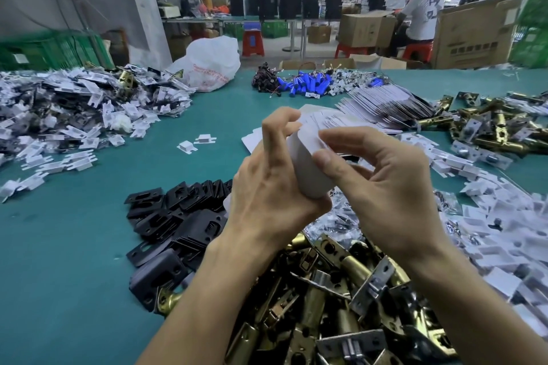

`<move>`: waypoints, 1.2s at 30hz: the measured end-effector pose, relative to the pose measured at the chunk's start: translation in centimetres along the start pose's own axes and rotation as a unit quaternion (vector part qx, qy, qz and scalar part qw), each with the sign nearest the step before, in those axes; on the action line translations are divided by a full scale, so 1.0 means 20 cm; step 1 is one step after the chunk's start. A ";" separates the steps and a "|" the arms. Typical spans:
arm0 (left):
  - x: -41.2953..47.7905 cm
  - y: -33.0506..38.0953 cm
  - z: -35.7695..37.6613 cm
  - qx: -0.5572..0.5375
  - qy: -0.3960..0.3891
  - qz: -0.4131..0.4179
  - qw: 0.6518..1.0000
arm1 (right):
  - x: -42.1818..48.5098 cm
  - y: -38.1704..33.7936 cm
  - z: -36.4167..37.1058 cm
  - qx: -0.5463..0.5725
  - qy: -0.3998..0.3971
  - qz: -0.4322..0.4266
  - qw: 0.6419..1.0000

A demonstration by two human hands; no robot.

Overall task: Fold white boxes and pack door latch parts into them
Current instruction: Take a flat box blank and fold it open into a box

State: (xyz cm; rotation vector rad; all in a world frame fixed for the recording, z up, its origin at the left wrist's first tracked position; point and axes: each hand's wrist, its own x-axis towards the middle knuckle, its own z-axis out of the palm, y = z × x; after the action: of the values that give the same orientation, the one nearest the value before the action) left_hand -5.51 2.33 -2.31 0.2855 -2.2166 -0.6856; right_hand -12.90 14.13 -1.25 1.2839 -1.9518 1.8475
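The left hand (275,190) grips a white box (308,169) from its left side, palm and thumb wrapped round the lower part, with the index and middle fingers arched over the top edge. The right hand (388,187) meets it from the other side: its thumb presses on the box's upper right corner and the other fingers curl behind, pinching the card there. The box is held between both hands, clear of the green surface (89,246) and tilted a little to the left. Directly under the wrists lies a heap of brass door latches (326,290). Just left of the left wrist is a pile of black strike plates (178,216). Beyond the fingertips is a fanned stack of flat box blanks (385,109). Right of the right hand, folded white boxes (504,231) spread across the surface, and far to the left of the left hand is a bigger mound of white boxes and parts (74,104).
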 end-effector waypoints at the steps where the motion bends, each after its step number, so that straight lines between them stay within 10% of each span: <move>1: 0.00 0.01 0.00 0.003 -0.002 0.000 1.000 | 0.00 0.00 0.00 -0.009 0.004 -0.011 1.000; 16: -0.01 0.01 0.00 0.071 0.010 0.018 0.997 | 0.01 -0.02 -0.01 0.036 0.056 0.015 0.998; 30: 0.00 -0.01 -0.05 0.022 0.063 0.037 0.997 | 0.03 0.02 -0.03 0.144 -0.127 0.022 0.981; 36: 0.00 0.01 -0.04 0.018 0.073 0.038 0.996 | 0.02 0.01 -0.01 0.135 -0.076 0.000 0.988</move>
State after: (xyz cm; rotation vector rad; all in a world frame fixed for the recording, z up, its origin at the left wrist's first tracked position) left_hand -5.04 2.20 -1.74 0.2601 -2.0917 -0.5661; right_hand -13.38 14.13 -1.22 1.5431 -1.8154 2.1289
